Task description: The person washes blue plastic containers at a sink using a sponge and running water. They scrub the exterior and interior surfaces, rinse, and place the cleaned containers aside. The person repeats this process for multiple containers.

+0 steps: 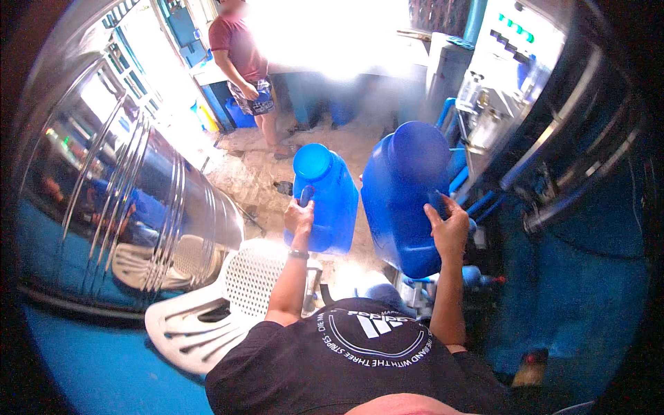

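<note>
My left hand [299, 217] is wrapped round the handle of a bright blue plastic water jug [333, 214] with a wide round lighter-blue cap [312, 163]. To its right is a second, larger-looking dark blue jug [394, 211], capped by a broad round lid [419, 152]. The fingers of my right hand [451, 225] close on that jug's side handle. Both jugs are held up in front of me, tilted and a little apart. Their lower ends point toward my body, and what is inside them cannot be seen.
A white plastic chair [242, 297] stands at my left, beside a large shiny steel tank [159, 187]. Pipes and metal equipment [487, 121] line the right side. Ahead, another person [242, 55] in a red shirt stands on the wet-looking floor [242, 169] near a bright opening.
</note>
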`<state>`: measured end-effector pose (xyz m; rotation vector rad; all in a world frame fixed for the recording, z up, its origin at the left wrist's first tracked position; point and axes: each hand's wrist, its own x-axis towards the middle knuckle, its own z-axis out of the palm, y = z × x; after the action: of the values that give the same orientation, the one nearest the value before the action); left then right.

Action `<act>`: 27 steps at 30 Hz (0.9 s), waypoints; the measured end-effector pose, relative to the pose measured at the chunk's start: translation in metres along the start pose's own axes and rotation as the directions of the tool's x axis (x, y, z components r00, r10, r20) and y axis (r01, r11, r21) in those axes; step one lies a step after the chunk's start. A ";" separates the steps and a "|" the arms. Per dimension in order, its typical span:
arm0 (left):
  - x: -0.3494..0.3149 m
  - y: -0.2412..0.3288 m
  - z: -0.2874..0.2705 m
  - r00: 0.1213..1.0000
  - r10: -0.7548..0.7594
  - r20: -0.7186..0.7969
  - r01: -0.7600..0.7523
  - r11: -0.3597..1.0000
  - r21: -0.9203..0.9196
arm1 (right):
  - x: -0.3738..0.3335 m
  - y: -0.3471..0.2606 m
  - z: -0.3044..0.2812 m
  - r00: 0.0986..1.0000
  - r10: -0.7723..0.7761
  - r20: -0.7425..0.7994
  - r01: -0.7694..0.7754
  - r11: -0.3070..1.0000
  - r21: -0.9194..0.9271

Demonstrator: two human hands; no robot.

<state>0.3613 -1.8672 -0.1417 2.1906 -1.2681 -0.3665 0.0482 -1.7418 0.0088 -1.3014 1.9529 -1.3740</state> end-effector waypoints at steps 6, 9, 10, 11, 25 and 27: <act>0.148 0.034 0.062 0.999 -0.046 -0.023 0.046 0.999 -0.009 | 0.175 0.016 0.127 0.969 -0.249 -0.005 0.245 0.956 -0.159; 0.216 0.049 0.079 0.999 -0.031 0.007 0.031 0.999 -0.008 | 0.251 0.017 0.195 0.988 0.078 0.133 -0.075 0.997 -0.028; 0.244 0.056 0.086 1.000 -0.021 0.008 0.020 1.000 0.015 | 0.277 0.018 0.225 0.990 0.060 0.126 -0.063 0.998 0.018; 0.266 0.064 0.093 1.000 -0.016 0.003 0.016 0.998 0.059 | 0.302 0.020 0.250 0.996 0.041 0.078 -0.038 0.998 -0.041; 0.630 0.088 0.362 0.879 0.242 0.411 -0.239 0.969 -0.060 | 0.518 0.166 0.605 0.661 0.730 0.171 -0.746 0.616 0.255; 0.674 0.087 0.423 0.834 0.119 0.539 -0.263 0.944 0.199 | 0.544 0.214 0.662 0.368 0.898 0.243 -0.928 0.370 0.039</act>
<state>0.4347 -2.6236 -0.3938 2.2284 -1.9167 -0.7900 0.1948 -2.5261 -0.3706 -0.0526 1.8377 -0.7279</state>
